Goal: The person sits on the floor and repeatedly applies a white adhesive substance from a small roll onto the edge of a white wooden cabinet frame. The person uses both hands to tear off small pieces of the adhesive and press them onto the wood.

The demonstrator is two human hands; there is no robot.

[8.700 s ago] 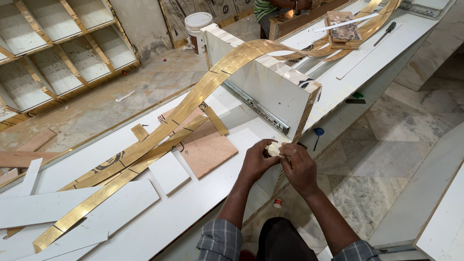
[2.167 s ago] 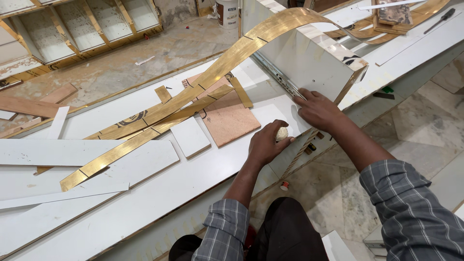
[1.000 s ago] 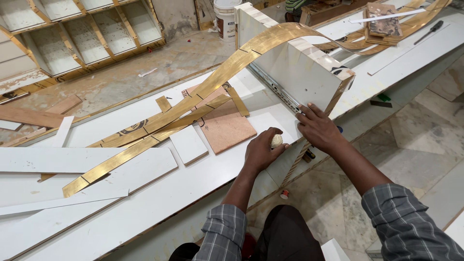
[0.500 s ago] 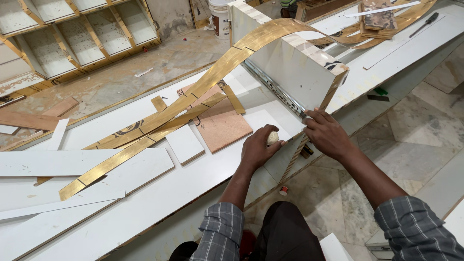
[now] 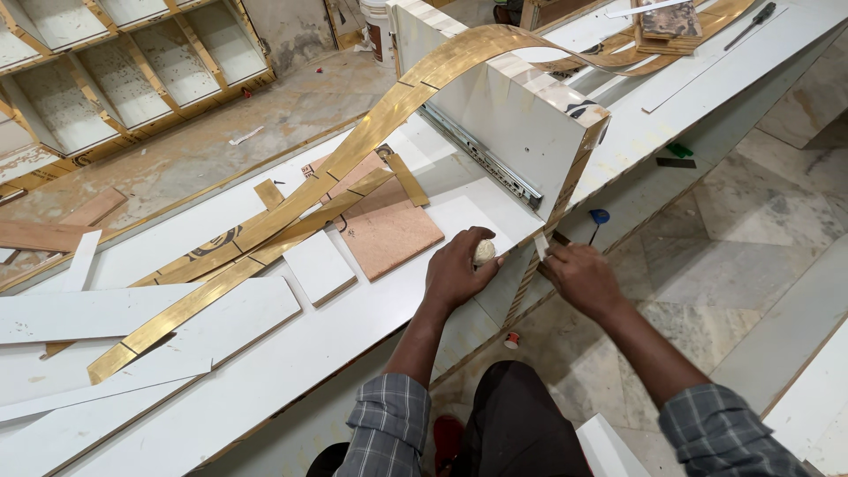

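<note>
**Hands at the bench edge: tape roll and drawer-box corner**

The left hand (image 5: 458, 272) is resting on the white workbench (image 5: 291, 353), fingers curled shut around a small pale roll of tape (image 5: 484, 252), which is showing between thumb and fingers near the bench's front edge.

The right hand (image 5: 579, 276) is working just beside it, fingertips pinched closed on a short white strip (image 5: 541, 246) that is lying against the lower front corner of the white drawer box (image 5: 512, 124). The two hands are sitting near each other, not touching.

The drawer box is standing upright on the bench with a metal slide rail (image 5: 481, 159) running along its near face. A long gold edge band (image 5: 353, 150) is arching over the top of the box and trailing down leftwards across the bench.

Also lying on the bench: a brown square board (image 5: 389, 231) just left of the left hand, a small white offcut (image 5: 318, 267) beside it, and long white panel strips (image 5: 132, 314) farther left.

On the floor beyond the bench, a shelf frame with gold edging (image 5: 132, 53) is lying flat. A white bucket (image 5: 375, 22) is standing at the top of the view. A screwdriver (image 5: 751, 22) is lying on the far bench at upper right.

The person is wearing a grey checked shirt (image 5: 384, 433).
</note>
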